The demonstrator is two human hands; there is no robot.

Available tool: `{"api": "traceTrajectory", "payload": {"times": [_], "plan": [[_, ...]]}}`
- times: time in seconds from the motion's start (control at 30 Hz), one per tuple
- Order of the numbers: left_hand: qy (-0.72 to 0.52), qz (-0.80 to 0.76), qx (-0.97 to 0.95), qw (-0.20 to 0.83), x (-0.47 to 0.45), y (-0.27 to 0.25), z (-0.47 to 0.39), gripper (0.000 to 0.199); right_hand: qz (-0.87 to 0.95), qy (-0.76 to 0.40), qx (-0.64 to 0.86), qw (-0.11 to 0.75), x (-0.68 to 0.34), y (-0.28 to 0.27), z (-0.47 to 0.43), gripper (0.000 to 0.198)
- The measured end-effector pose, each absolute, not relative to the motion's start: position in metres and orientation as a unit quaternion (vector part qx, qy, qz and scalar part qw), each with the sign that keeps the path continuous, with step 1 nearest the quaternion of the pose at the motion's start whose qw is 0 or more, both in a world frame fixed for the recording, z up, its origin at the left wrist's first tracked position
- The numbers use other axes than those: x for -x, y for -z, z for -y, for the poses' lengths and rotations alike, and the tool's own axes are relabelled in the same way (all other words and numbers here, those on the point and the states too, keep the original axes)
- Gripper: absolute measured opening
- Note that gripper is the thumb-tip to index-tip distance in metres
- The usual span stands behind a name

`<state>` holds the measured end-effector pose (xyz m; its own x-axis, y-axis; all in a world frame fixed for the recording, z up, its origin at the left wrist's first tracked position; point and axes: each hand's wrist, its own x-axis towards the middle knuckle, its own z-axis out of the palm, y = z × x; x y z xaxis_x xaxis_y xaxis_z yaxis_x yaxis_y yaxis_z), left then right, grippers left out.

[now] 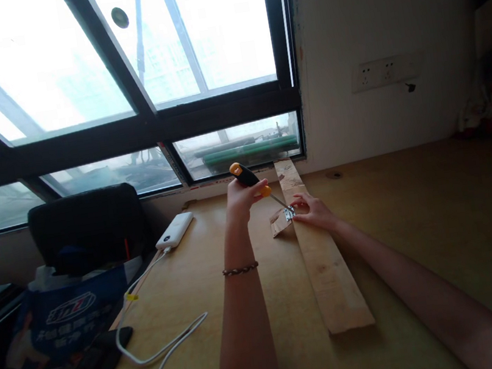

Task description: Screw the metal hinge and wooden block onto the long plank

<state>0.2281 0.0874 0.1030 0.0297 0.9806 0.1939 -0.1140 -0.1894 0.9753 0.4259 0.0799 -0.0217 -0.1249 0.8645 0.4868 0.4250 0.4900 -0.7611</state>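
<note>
My left hand [244, 198] is closed round the black and yellow handle of a screwdriver [249, 176]. Its shaft slants down to the right, and the tip meets a small silver metal hinge [289, 213]. The hinge lies at the left edge of a long wooden plank [331, 276], joining it to a short wooden piece [280, 222] that sticks out to the left. From the right, my right hand [315, 212] reaches over the plank, thumb and index finger pinching at the hinge beside the tip. Any screw under the tip is too small to make out.
A white power bank [174, 230] lies on the table [175, 300] at left, its white cable [154, 360] trailing forward. Left of the table are a black chair [88, 226] and a blue bag [75, 315]. Window and wall bound the far side; the plank's far end is near them.
</note>
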Motion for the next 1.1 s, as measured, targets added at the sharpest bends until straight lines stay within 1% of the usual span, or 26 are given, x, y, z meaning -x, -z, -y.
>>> {"api": "traceTrajectory", "payload": {"times": [0.7, 1.1], "plan": [[-0.565, -0.425, -0.535, 0.464, -0.235, -0.098, -0.092, 0.041, 0.717, -0.221, 0.452, 0.482, -0.426, 0.020, -0.078, 0.054], [-0.539, -0.434, -0.557, 0.458, -0.242, -0.101, -0.087, 0.037, 0.716, -0.227, 0.451, 0.481, -0.426, 0.020, -0.078, 0.054]]}}
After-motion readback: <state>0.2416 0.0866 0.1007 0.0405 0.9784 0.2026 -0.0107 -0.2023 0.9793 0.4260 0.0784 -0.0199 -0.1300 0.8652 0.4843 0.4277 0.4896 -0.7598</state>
